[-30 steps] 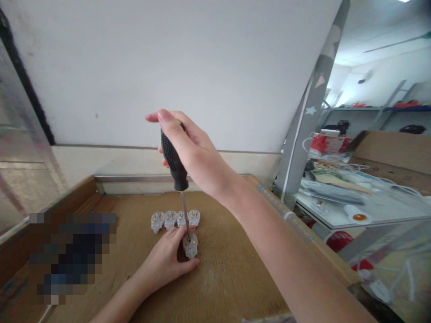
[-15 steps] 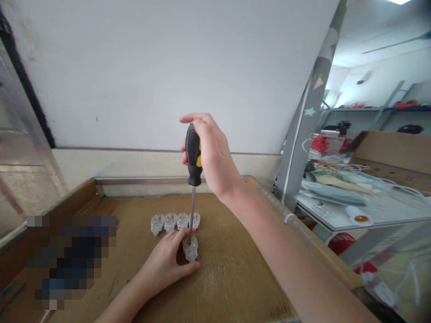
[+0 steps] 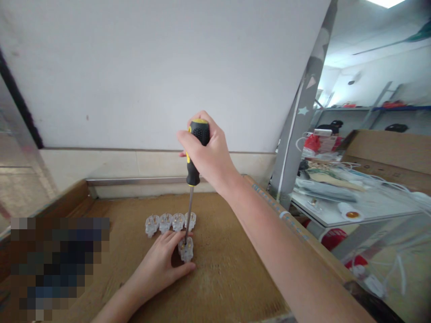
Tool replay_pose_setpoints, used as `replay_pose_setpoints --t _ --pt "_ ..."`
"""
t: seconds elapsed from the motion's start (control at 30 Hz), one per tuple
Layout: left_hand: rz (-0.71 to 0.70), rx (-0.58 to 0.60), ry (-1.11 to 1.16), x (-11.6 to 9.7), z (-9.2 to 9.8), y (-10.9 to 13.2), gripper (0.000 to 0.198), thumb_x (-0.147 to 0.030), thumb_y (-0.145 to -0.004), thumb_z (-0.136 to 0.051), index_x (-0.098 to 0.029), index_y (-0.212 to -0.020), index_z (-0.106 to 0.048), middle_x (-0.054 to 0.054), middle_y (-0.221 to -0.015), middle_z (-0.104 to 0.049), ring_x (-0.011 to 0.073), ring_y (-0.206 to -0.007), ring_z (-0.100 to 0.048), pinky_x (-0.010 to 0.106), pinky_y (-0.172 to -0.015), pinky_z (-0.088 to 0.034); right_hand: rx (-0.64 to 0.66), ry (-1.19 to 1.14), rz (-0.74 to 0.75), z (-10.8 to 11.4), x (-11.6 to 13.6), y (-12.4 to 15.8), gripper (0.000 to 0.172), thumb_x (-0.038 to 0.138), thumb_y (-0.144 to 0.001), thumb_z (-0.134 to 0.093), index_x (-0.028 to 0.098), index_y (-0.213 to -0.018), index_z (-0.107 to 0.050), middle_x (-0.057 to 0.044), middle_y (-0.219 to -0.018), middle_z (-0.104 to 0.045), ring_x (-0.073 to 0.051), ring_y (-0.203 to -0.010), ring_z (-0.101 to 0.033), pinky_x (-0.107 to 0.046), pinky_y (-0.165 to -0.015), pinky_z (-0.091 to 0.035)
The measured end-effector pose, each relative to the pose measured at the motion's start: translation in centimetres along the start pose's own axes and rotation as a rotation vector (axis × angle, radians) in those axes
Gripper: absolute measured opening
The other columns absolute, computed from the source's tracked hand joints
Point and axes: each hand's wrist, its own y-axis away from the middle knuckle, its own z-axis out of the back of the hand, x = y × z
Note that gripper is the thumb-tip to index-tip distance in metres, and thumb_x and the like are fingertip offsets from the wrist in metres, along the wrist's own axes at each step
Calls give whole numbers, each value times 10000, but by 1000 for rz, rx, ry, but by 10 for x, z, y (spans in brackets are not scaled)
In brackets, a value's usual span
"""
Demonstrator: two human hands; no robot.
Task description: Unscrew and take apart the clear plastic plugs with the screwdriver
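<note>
My right hand (image 3: 210, 150) is closed round the black and yellow handle of a screwdriver (image 3: 193, 172). The tool stands nearly upright, and its tip meets a clear plastic plug (image 3: 186, 252) with brass-coloured metal parts. Low on the wooden tabletop, my left hand (image 3: 164, 260) grips this plug between thumb and fingers. Just behind the fingers, several similar clear plugs (image 3: 165, 222) stand in a row, pins up.
The wooden tabletop (image 3: 229, 251) has raised edges. A blurred-out dark patch covers its left side. Behind it rises a white panel (image 3: 151, 80). To the right, a white table (image 3: 323, 211) carries cables, bags and an open cardboard box (image 3: 390, 148).
My right hand has turned on the screwdriver handle, so its yellow end now shows. The view has shifted slightly; my left hand keeps its place on the plug.
</note>
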Motion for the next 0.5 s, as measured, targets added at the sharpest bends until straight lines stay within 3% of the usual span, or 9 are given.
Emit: replay_pose_setpoints --t 0.1,0.2,0.33,0.5 --pt "1 1 16 0 1 0 485 -382 -698 -682 -253 -1146 -551 78 -1087 -600 278 -1004 -548 407 -871 -454 26 -111 -52 2 -1 1 195 327 -783 -598 239 -771 -424 75 -601 -473 -65 -458 -469 -189 -454 -403" --pt "-1 10 14 -2 4 0 473 -406 -712 -661 -246 -1144 -557 85 -1085 -598 282 -1003 -540 416 -877 -447 27 -110 -27 3 0 3 282 485 -762 -610 244 -813 -471 77 -560 -440 -69 -421 -454 -187 -409 -389" --pt "-16 25 10 -5 8 -2 394 -353 -754 -613 -256 -1133 -564 82 -1070 -601 277 -998 -534 408 -879 -440 119 -181 -115 2 7 5 428 643 -796 -436 232 -877 -524 48 -591 -479 -83 -467 -491 -208 -457 -426" --pt "6 33 -7 -5 7 -1 468 -368 -713 -651 -246 -1153 -550 79 -1064 -601 276 -997 -536 402 -880 -439 99 -189 -172 5 12 2 389 589 -770 -536 199 -774 -529 22 -652 -530 -91 -516 -544 -218 -498 -456"
